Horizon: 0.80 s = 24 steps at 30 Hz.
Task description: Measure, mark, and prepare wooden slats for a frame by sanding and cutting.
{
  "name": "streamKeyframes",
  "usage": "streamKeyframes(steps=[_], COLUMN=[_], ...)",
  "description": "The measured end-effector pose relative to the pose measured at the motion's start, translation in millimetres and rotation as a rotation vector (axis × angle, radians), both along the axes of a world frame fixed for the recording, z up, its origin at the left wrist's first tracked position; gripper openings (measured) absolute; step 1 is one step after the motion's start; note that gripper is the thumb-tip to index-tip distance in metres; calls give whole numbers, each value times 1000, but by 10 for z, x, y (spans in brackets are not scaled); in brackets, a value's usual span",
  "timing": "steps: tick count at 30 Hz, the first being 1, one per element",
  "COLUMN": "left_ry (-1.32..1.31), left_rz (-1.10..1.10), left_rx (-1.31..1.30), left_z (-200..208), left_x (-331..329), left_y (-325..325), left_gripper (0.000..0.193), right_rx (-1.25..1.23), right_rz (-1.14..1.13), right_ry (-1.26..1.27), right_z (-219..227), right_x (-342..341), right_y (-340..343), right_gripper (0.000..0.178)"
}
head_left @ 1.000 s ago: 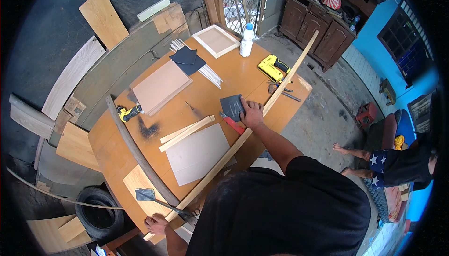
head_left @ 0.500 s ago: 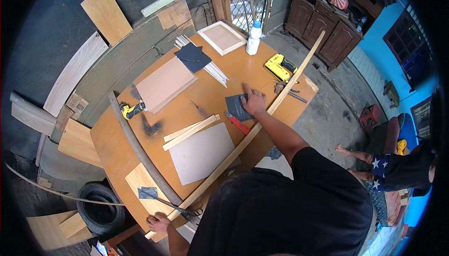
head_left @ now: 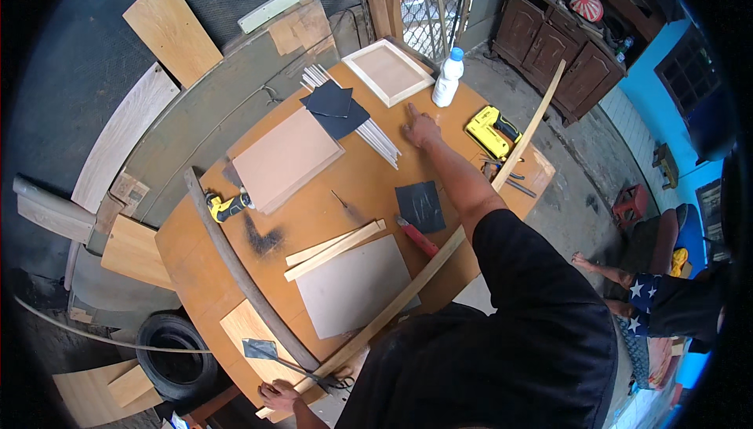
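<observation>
Item, reaching step: right hand [head_left: 421, 127], fingers spread and empty, flat on table [head_left: 196, 264] upper centre near white bottle [head_left: 448, 78]; left hand [head_left: 280, 394], lower frame, curled on long wooden strip [head_left: 439, 252]; next, a grasp.

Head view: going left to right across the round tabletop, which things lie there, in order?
Small yellow drill → flat square board → dark sandpaper sheets → framed wooden panel → right hand → white bottle → yellow power tool.
</observation>
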<state>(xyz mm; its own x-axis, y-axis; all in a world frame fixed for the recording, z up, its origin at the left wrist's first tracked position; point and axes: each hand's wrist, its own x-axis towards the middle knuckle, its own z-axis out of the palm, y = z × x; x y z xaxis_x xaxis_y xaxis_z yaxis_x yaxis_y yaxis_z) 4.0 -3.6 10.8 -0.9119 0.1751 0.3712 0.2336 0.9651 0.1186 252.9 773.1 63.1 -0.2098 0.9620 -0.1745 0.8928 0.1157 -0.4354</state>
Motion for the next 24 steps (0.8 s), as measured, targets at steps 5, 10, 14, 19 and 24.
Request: streamKeyframes(steps=[5, 10, 14, 19, 24], left_ry=[-71, 43, 330, 40, 111], left_rz=[-18, -95, -268, 204, 134], left_rx=[-4, -37, -265, -392, -213], left_z=[-17, -25, -129, 3, 145], left_x=[-13, -48, -139, 82, 144], left_y=[-28, -8, -144, 8, 112], left_gripper=[71, 43, 21, 50, 41], right_rx=[-5, 29, 50, 194, 335], right_rz=[12, 6, 16, 35, 262], right_ry=[-18, -11, -21, -164, -404], right_z=[-100, -283, -394, -245, -308], right_x=[-114, -163, -315, -285, -406], right_y=[402, 737, 911, 954, 1110], right_gripper=[81, 80, 75, 72, 62])
